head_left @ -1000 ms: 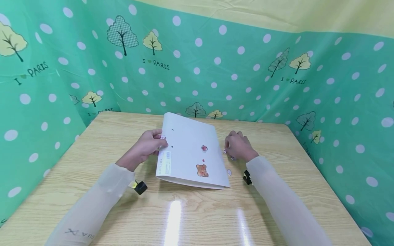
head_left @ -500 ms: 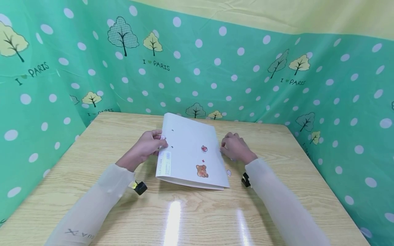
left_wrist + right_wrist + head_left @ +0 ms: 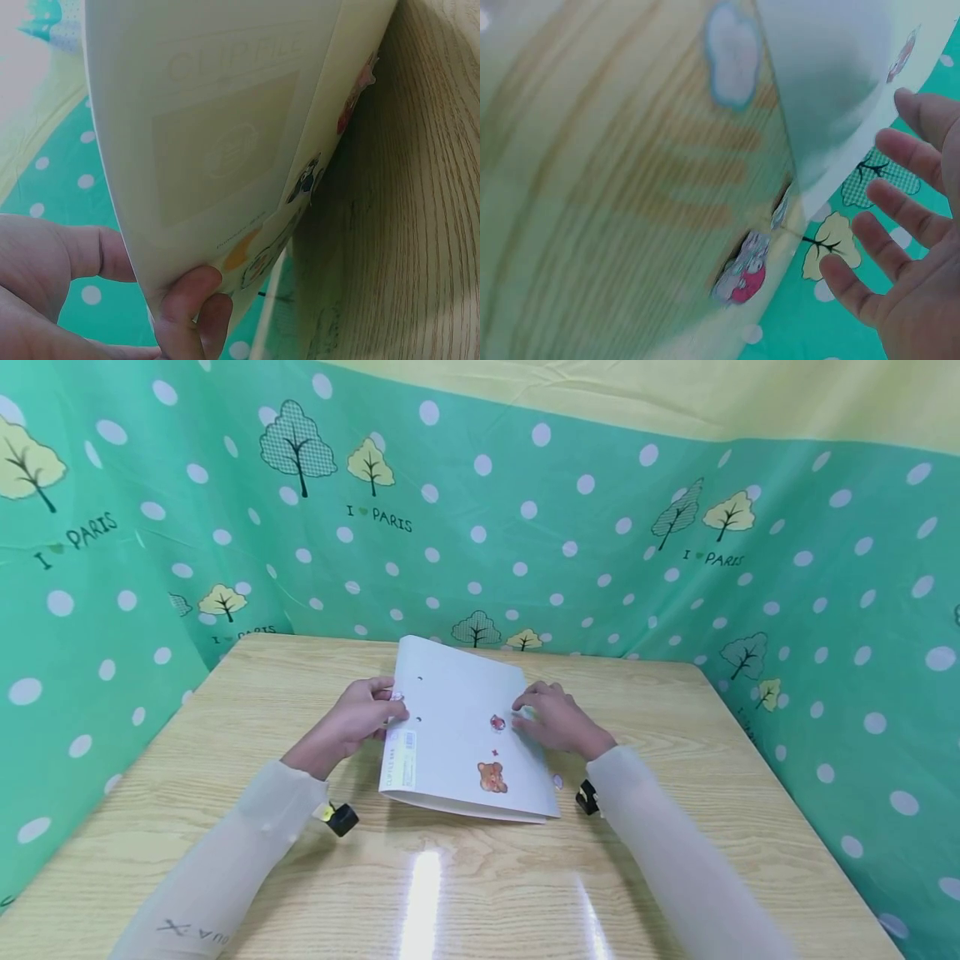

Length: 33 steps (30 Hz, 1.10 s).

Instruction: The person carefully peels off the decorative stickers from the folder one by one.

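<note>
A white clip file lies tilted on the table, its left edge raised. My left hand grips that edge, thumb on top and fingers beneath. In the left wrist view, the file's printed underside bears several stickers. On the upper cover sit a bear sticker and a small red sticker. Over the cover's right side is my right hand; the right wrist view shows its fingers spread and holding nothing. A faint green patch shows by these fingers in the head view, too small to identify.
On the wooden table, a pale sticker lies beside the file's right edge. The right wrist view also shows a pink sticker there. A green dotted curtain hangs behind the table and along both sides.
My right hand has moved left, from the loose stickers beside the file to above its cover, and its fingers have spread. My left hand and the file stay still.
</note>
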Motion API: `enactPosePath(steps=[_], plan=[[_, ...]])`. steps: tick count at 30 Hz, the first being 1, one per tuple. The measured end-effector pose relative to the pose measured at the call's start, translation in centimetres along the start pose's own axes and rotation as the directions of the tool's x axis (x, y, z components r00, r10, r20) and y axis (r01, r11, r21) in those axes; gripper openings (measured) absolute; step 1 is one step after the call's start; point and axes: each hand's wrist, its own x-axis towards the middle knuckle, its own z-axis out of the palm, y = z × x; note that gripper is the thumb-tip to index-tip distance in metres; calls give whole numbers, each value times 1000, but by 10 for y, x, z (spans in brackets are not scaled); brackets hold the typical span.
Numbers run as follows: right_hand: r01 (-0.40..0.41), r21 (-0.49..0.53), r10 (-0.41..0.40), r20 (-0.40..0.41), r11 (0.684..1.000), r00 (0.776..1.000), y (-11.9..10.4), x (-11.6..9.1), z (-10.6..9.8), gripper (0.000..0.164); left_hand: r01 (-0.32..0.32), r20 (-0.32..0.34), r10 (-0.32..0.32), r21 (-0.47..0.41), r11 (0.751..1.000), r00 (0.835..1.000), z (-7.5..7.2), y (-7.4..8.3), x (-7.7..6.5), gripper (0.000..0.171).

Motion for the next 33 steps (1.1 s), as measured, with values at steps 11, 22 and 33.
enactPosePath(steps=[11, 22, 33], plan=[[70, -13, -70, 6, 997, 998, -18, 2, -1, 39, 1, 4, -1, 1, 1000, 1000, 0, -1, 1, 75], [68, -137, -67, 15, 988, 998, -28, 7, 2, 33, -2, 13, 2, 2, 1000, 1000, 0, -1, 1, 77], [30, -220, -21, 43, 975, 999, -45, 9, -3, 28, -8, 13, 8, -6, 1000, 1000, 1, -1, 1, 77]])
